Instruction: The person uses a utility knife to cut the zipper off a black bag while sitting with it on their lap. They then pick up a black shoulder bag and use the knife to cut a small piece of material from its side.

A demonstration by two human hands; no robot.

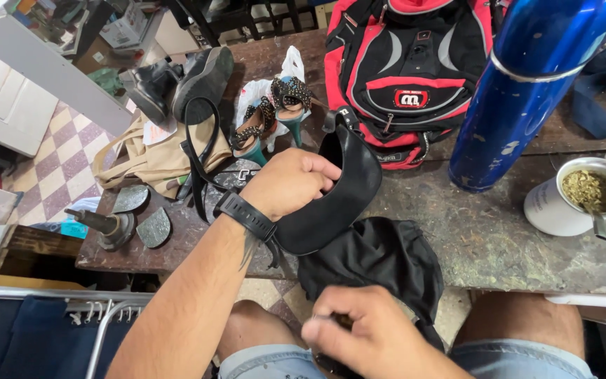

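While I am gripping the black bag [331,203] at its opening with my left hand [285,184], over the counter [485,238] edge, my right hand [366,333] is pinching something small I cannot make out. If my left grip is slackening, the bag could slide off into my lap.

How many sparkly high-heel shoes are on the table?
2. One studded heeled shoe stands left, the other studded heeled shoe right beside it, both on the white plastic bag behind the left hand. More may be hidden.
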